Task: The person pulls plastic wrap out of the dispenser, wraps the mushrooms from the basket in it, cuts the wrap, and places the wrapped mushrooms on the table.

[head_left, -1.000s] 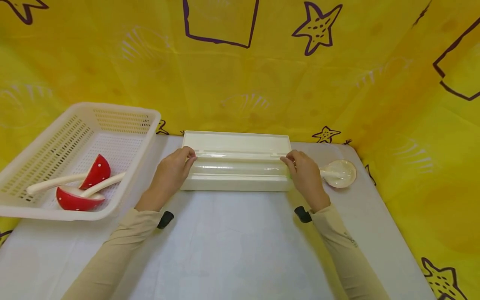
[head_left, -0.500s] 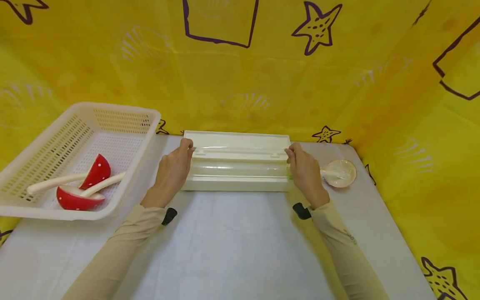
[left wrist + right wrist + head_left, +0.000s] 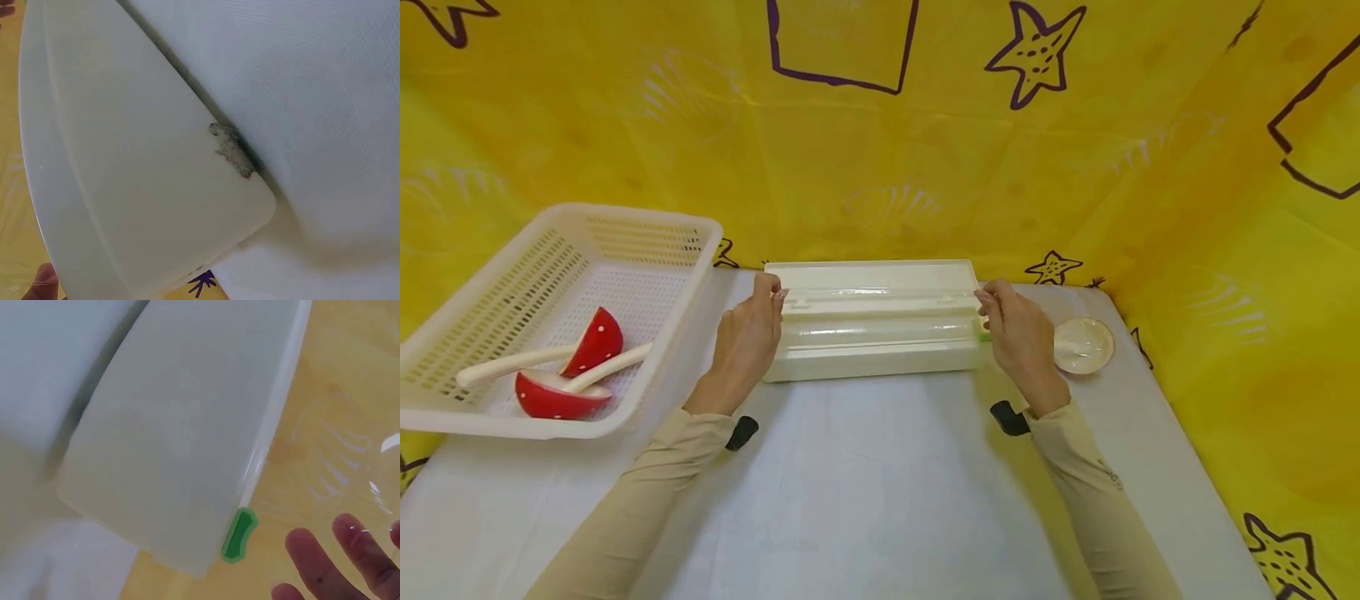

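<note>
A cream cling film dispenser (image 3: 880, 360) stands at the back of the table with its lid raised, a roll visible inside. Clear cling film (image 3: 861, 292) stretches across its top between the two hands. The left hand (image 3: 743, 350) pinches the film's left corner, and the right hand (image 3: 1024, 343) pinches the right corner. In the right wrist view, several fingers (image 3: 315, 565) show beside the dispenser, near a green piece (image 3: 239, 535) at its end. Only a bit of a finger (image 3: 44, 284) shows in the left wrist view; the dispenser's side fills much of that view.
A white perforated basket (image 3: 677, 333) on the left holds two red, white-dotted ladles (image 3: 561, 400). Another ladle (image 3: 1084, 346) lies right of the dispenser, its handle hidden behind the right hand. Yellow patterned cloth (image 3: 880, 167) hangs behind the white-covered table (image 3: 865, 492).
Both hands have lifted the film's edge up and back from the roll. The right hand has shifted slightly right, and the dispenser has turned a little, its right end farther back.
</note>
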Demonstrator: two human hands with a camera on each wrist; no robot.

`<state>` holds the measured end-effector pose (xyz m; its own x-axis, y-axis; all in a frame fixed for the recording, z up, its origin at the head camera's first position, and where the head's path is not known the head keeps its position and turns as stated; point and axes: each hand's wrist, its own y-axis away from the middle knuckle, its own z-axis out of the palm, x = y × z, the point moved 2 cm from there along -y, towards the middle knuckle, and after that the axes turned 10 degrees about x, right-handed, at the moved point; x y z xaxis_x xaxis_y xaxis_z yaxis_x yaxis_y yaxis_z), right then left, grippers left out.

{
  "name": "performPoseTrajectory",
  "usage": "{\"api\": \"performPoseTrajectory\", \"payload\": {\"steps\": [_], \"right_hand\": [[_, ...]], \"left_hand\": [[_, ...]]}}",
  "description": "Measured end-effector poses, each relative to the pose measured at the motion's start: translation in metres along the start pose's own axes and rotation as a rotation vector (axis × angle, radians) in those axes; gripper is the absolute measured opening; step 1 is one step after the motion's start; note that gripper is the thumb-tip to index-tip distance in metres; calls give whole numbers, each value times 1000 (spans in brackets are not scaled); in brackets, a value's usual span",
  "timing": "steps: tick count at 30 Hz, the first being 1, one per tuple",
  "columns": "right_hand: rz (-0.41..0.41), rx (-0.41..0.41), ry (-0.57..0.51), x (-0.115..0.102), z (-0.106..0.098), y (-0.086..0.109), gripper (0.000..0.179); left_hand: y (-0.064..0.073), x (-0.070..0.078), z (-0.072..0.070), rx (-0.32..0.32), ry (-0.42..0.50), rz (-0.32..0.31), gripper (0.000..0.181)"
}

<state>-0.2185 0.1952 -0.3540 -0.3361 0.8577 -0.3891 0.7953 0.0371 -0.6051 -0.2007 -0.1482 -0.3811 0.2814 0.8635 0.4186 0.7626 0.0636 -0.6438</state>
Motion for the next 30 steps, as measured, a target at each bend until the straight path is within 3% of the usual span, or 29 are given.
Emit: {"api": "performPoseTrajectory", "payload": {"steps": [6,13,21,30], "right_hand": [[-52,47,-7,-1,-2,-5,28],[-50,42,-23,-3,-2,-8,27],[-65,36,-28,-1,-6,-7,25],[-56,46,-54,0,-10,-12,25]], "left_hand": [[3,2,2,27,-8,30,13],[6,-1,0,42,-18,64,14],[1,6,-8,196,12,213,14],[-11,11,-15,218,82,171,13]]}}
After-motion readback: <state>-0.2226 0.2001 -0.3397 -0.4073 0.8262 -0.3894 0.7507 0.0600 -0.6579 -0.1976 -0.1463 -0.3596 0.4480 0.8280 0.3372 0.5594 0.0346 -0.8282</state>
